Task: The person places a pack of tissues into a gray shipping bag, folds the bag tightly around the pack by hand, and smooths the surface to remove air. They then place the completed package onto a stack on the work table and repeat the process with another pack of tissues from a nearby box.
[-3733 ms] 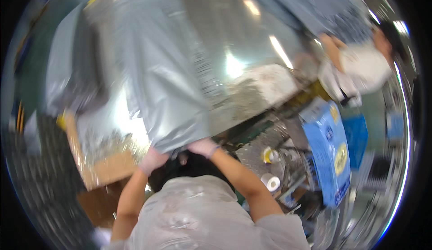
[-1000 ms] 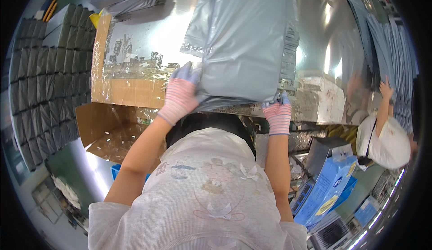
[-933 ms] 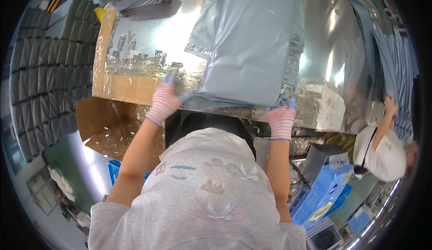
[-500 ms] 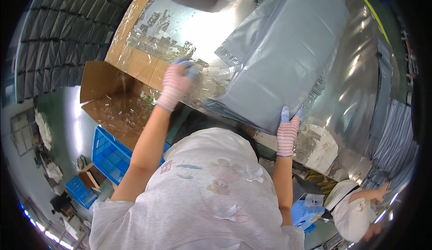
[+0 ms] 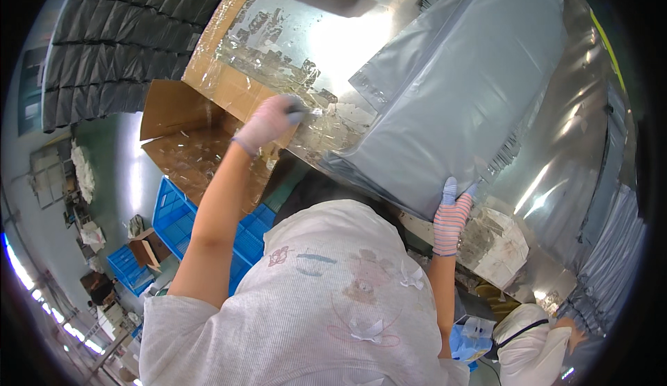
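A thick stack of smooth grey plastic bags [image 5: 465, 94] lies slantwise across the metal table. My right hand [image 5: 453, 223], in a striped glove with bluish fingertips, is at its near right corner. One finger lies on top and another runs along the side; the rest are hidden. To the left of the stack, my gloved left hand [image 5: 269, 123] is over the table's near edge, its fingers curled together and somewhat blurred. A small pale, shiny bit shows by its fingertips, too unclear to name. Around it lie clear plastic scraps [image 5: 333, 125].
An open cardboard box [image 5: 201, 153] with clear scraps hangs at the table's left edge, above a blue crate [image 5: 177, 212]. Black padded material [image 5: 132, 45] stands far left. More grey bags [image 5: 611, 247] lie far right, near another person [image 5: 531, 344].
My left hand has turned, its fingers now pointing right toward the scraps and curled in. My right hand stays at the stack's corner. The whole view has shifted slightly.
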The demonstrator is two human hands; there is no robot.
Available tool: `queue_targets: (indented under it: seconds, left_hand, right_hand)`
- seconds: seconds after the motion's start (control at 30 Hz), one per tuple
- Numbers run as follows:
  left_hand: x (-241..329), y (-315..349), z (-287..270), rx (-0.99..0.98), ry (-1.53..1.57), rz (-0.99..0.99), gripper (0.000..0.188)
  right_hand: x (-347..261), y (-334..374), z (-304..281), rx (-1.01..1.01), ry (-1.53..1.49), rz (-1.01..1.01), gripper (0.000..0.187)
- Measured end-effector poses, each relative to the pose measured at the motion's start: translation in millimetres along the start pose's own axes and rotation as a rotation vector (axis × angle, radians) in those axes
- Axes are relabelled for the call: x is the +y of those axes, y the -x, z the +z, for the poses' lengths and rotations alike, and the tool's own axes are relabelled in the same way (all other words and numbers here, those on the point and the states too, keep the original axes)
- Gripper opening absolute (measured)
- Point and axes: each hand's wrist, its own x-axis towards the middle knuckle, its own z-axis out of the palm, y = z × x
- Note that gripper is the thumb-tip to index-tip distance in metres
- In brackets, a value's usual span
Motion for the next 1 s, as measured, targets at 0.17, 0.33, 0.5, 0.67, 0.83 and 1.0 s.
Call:
queue_targets:
  seconds: [0.17,0.33,0.5,0.67,0.83,1.0]
  left_hand:
    - [-122.7,94.2,-70.2,0.274,1.072,-0.234,0.041]
    - [-126.7,148.0,-63.9,0.468,-0.754,-0.768,0.039]
    - [-63.1,101.9,-7.7,0.501,0.116,-0.459,0.027]
    - [9.9,83.9,72.3,-0.080,0.700,-0.569,0.070]
    - [17.9,78.7,80.4,-0.067,0.927,-0.718,0.046]
    - [12.4,83.8,78.4,-0.059,1.050,-0.700,0.025]
  right_hand:
    - [15.3,-1.7,-0.3,-0.010,0.025,0.004,0.075]
    - [27.4,-10.2,0.3,-0.058,-0.044,-0.070,0.068]
    - [43.2,-13.8,2.5,0.013,0.095,-0.124,0.065]
    - [44.1,-17.5,-3.0,-0.073,0.096,-0.079,0.078]
    - [43.1,-17.1,-0.3,-0.083,-0.080,-0.041,0.081]
    - [39.9,-16.0,0.2,-0.046,-0.047,-0.058,0.082]
